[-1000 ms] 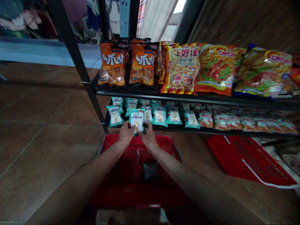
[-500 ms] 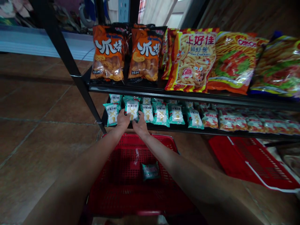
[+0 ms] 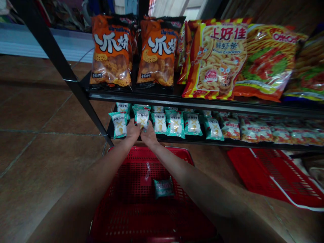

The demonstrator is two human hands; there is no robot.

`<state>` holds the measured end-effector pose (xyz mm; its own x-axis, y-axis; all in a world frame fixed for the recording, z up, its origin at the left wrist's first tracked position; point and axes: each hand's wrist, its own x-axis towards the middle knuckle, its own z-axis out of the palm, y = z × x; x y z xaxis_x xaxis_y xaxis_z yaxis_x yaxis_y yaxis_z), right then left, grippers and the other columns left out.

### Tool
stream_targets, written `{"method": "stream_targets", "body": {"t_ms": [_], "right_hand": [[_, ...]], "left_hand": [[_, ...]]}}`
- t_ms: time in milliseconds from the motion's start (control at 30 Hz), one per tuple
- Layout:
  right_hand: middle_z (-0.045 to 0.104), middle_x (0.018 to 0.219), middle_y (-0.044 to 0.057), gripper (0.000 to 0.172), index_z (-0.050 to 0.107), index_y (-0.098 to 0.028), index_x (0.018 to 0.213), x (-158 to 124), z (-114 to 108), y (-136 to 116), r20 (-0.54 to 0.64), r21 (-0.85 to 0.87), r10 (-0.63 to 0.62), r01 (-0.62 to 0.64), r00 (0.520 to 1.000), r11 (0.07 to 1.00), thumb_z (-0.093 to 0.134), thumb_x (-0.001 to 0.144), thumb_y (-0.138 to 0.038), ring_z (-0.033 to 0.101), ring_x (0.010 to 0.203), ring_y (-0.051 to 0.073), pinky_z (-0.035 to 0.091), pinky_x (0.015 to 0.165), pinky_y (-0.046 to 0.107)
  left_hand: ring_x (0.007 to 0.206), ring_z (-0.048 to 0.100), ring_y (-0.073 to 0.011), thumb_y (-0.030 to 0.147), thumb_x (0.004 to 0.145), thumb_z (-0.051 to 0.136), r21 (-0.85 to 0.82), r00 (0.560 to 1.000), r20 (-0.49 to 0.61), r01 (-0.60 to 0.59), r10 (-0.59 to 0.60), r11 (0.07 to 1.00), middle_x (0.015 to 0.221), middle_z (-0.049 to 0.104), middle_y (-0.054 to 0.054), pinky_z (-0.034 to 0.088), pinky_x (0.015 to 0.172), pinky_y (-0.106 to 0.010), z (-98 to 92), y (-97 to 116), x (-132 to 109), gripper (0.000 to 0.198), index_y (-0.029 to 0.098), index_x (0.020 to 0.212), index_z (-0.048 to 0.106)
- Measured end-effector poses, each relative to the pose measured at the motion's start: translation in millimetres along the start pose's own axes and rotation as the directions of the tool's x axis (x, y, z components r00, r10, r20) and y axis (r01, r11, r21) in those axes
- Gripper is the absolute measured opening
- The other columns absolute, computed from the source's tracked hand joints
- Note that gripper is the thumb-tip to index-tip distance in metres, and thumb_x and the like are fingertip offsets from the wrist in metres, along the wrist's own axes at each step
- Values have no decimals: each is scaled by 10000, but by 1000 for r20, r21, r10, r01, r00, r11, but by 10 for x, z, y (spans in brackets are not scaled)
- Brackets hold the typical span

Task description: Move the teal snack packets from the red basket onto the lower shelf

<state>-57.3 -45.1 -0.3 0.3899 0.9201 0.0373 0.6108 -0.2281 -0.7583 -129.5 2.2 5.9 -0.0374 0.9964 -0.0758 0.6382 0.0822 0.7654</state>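
Note:
Both my hands grip one small green-and-white snack bag at the front of the lower shelf. My left hand is closed on its lower left side, and my right hand on its lower right. Similar green snack bags stand on either side, one to the left and several to the right. Under my forearms sits a red shopping basket, with a single green snack bag and a clear plastic scrap inside.
Above my hands, the upper black shelf carries orange snack bags and prawn cracker bags. A black shelf post rises at the left. Red-and-white snack bags line the lower shelf's right. Another red basket lies on the floor.
My right hand has drawn slightly inward, closer to my left hand at the bag's base. The upper shelf looks nearer as the view has shifted.

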Motion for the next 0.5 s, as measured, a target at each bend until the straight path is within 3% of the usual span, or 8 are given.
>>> {"method": "stream_targets", "body": {"t_ms": [100, 267, 500], "right_hand": [[476, 1307, 187, 579, 293, -90, 1340, -1, -54, -53, 27, -37, 90, -89, 996, 995, 445, 795, -214, 451, 1228, 256, 362, 1019, 396], [483, 1306, 179, 541, 306, -104, 1328, 32, -165, -141, 98, -129, 135, -122, 986, 984, 434, 823, -251, 480, 1201, 267, 389, 985, 400], [542, 1241, 170, 506, 377, -116, 1276, 169, -260, -163, 99, -196, 169, -147, 981, 970, 471, 805, -275, 529, 1145, 276, 420, 940, 391]], "left_hand": [[1041, 593, -215, 187, 801, 521, 18, 1000, 10, -11, 11, 1000, 1123, 636, -149, 428, 877, -290, -9, 26, -11, 330, 111, 1120, 555], [1079, 579, -229, 158, 797, 504, 56, 999, 30, 18, -19, 998, 1133, 629, -156, 419, 899, -298, -28, 45, -46, 349, 107, 1140, 539], [1146, 540, -234, 137, 760, 517, 1, 999, 21, 39, -39, 999, 1230, 576, -177, 398, 940, -311, -17, 139, -66, 546, 84, 1292, 404]]}}
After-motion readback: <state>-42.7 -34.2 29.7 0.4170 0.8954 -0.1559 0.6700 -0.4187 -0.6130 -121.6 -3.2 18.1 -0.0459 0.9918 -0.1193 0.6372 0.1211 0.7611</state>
